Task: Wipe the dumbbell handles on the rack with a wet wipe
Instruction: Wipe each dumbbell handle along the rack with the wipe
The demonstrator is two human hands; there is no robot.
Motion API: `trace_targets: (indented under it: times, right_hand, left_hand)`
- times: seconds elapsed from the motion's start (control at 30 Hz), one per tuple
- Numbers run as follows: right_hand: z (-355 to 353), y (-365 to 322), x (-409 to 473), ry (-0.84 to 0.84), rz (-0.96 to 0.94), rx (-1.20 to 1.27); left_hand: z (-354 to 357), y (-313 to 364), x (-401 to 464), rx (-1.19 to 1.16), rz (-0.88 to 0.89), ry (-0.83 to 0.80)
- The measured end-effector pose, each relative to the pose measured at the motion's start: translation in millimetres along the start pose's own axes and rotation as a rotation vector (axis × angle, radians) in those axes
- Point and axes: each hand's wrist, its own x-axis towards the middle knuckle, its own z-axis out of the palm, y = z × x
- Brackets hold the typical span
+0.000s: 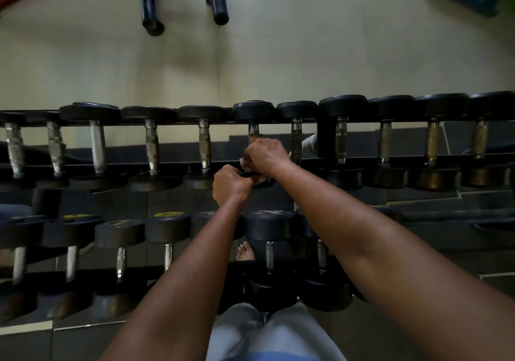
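White wet wipe (243, 163) pinched by right hand (266, 156) fingers on dumbbell handle (253, 131) | left hand (230, 183) clasping near weight head (260, 179)

The person's 2 forearms (362, 238) are bare and sleeveless, above light grey trousers (267, 330) and 1 bare foot (245, 252)

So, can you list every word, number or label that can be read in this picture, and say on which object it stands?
No text can be read.
Yellow round label on a black lower-row dumbbell head: print too blurred to read.
Yellow round label on a second black lower-row head: too blurred.
Greenish round label on a third black lower-row head: too blurred.
Black upper-row dumbbell heads: no markings visible.
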Motion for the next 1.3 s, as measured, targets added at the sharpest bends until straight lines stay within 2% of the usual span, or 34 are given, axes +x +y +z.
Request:
trace_targets:
  times: [0.1, 0.3, 0.63, 0.77, 1.03, 1.3]
  right_hand:
    - [-2.6, 5.1, -4.2, -0.032, 0.025, 0.076]
    - [18.1, 31.1, -33.7, -0.05, 0.31, 0.501]
    - [32.0, 31.1, -30.8, 0.004, 0.475, 0.641]
    - [31.7, 29.4, -37.3, 0.048, 0.425, 0.743]
    - [28.8, 23.4, -33.4, 0.018, 0.383, 0.666]
    - [38.9, 22.9, -26.4, 0.194, 0.428, 0.731]
  left_hand:
    - [-4.4, 3.5, 0.0, 0.0, -0.024, -0.019]
    - [-3.6, 6.1, -5.4, -0.02, -0.016, -0.013]
    - [-2.8, 4.2, 0.4, 0.008, -0.042, -0.032]
    - [-3.0, 5.2, -1.7, 0.016, -0.036, -0.027]
    - [-4.7, 3.5, 1.2, 0.032, -0.024, -0.01]
    - [-2.6, -7.5, -12.1, 0.02, 0.081, 0.065]
